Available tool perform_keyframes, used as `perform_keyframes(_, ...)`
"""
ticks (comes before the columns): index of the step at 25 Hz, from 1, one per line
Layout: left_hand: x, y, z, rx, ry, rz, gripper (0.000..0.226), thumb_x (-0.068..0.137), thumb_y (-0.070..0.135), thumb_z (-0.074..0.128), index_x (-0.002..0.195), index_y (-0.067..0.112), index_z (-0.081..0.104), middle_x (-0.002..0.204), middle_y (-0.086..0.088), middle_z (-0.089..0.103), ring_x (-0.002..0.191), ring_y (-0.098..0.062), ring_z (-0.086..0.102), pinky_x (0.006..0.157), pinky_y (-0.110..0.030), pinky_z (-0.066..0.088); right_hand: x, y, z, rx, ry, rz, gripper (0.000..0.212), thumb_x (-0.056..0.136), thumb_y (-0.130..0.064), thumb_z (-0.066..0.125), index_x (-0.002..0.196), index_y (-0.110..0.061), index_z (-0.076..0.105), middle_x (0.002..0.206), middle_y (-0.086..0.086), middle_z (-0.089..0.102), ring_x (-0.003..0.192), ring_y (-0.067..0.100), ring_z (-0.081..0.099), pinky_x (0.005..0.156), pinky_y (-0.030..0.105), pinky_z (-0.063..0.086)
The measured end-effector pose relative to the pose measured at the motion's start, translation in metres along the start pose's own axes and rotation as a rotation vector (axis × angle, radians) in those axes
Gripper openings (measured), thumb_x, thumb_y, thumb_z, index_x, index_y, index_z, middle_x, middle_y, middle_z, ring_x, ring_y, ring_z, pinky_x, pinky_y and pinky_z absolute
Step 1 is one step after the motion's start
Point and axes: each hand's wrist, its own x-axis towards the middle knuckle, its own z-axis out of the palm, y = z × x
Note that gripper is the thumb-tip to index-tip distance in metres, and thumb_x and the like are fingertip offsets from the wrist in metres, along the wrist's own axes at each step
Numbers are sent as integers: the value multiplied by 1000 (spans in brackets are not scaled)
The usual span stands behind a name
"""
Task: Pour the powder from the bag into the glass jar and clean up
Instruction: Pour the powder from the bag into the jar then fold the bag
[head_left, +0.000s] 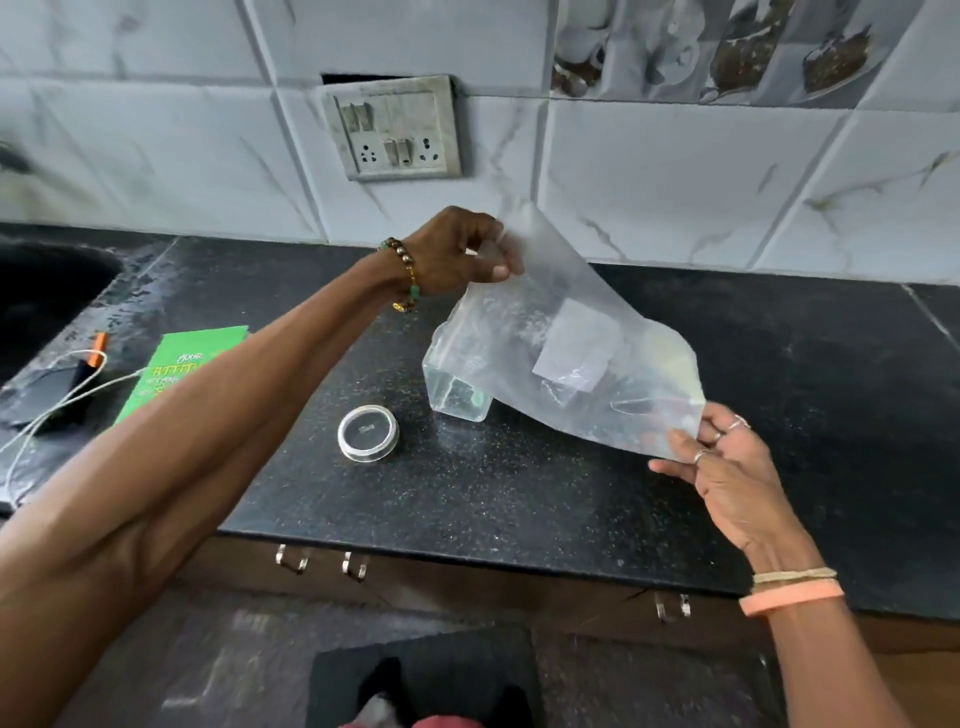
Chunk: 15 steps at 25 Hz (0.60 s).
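Both hands hold the clear plastic bag (566, 332) stretched over the glass jar (457, 384) at mid-counter. The left hand (457, 254) pinches the far upper corner; the right hand (727, 462) grips the near lower-right corner between thumb and fingers. The bag looks slack and nearly see-through — little or no powder can be made out inside it, and the jar's contents are hard to read through the film.

Judged step: the tail of the pour, shaking out what clings. Next move probably calls for lifting the bag clear of the jar mouth without tipping the jar, then fetching the lid (368, 433), which lies flat on the black counter (493, 499) just left of the jar, on the near side.

Around: a green booklet (176, 369) further left, a white cable (57, 405) and a dark device by the sink (47, 291) at far left, a switch plate (395, 130) on the tiled wall. Nothing lies between jar and lid — the draped bag itself is the only obstruction.
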Motion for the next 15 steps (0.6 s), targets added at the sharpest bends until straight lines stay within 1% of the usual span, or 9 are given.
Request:
perform_keyframes(2, -4, -12, -2, -92, 70, -27, 50, 81, -10, 68, 63, 37, 68, 89, 1, 70, 89, -10, 67, 87, -29, 55, 2, -2, 16, 83, 33, 16, 44, 81, -20, 68, 122, -7, 58, 121, 11, 72, 113, 30, 68, 80, 34, 63)
perform_keyframes(5, 0, -8, -2, -68, 111, 60, 21, 80, -6, 70, 77, 15, 70, 81, 4, 67, 77, -4, 64, 79, -23, 54, 6, 3, 52, 405, -20, 229, 36, 100, -30, 54, 124, -6, 64, 125, 13, 70, 118, 28, 66, 95, 39, 56)
perform_keyframes(7, 5, 10, -3, 27, 84, 193, 14, 80, 1, 71, 77, 15, 72, 83, 9, 62, 77, -6, 60, 78, -26, 52, 9, 15, 71, 554, 30, 286, 26, 100, -18, 50, 99, -12, 76, 116, 13, 72, 102, 24, 73, 81, 35, 61)
perform_keyframes(8, 7, 21, -6, 47, 79, 267, 15, 80, 2, 71, 76, 16, 72, 85, 12, 60, 78, -4, 59, 78, -23, 49, 9, 22, 77, 608, 77, 271, 27, 97, -7, 49, 86, -16, 72, 112, 12, 72, 96, 24, 75, 74, 35, 62)
perform_keyframes(9, 8, 29, -9, 37, 75, 333, 15, 81, 2, 71, 76, 16, 72, 87, 13, 59, 79, -2, 59, 78, -20, 47, 9, 27, 80, 658, 114, 255, 28, 92, 2, 48, 83, -19, 66, 113, 11, 71, 95, 25, 75, 72, 37, 62)
perform_keyframes(10, 9, 33, -13, 10, 77, 380, 15, 81, 2, 71, 76, 15, 72, 88, 13, 59, 81, -1, 60, 78, -17, 46, 9, 29, 82, 700, 120, 226, 31, 88, 6, 48, 92, -20, 65, 117, 10, 71, 102, 27, 73, 75, 41, 61)
perform_keyframes(12, 8, 32, -20, -51, 101, 409, 12, 81, -1, 70, 75, 9, 72, 89, 6, 62, 83, -7, 63, 79, -20, 48, 5, 24, 83, 763, 85, 129, 43, 87, -3, 50, 124, -19, 62, 131, 9, 66, 121, 30, 63, 91, 48, 57)
perform_keyframes(14, 10, 15, -26, -74, 170, 360, 7, 79, -5, 69, 74, 0, 71, 89, -9, 68, 87, -14, 68, 81, -25, 52, 5, 10, 82, 814, 62, 64, 47, 95, -31, 54, 140, -17, 55, 143, 9, 58, 135, 32, 52, 105, 52, 45)
perform_keyframes(15, 12, 2, -28, -54, 202, 292, 5, 77, -7, 68, 75, -4, 70, 85, -8, 69, 85, -8, 68, 80, -22, 52, 8, -3, 81, 782, 83, 29, 57, 97, -47, 53, 145, -17, 51, 147, 9, 54, 138, 32, 49, 109, 53, 40)
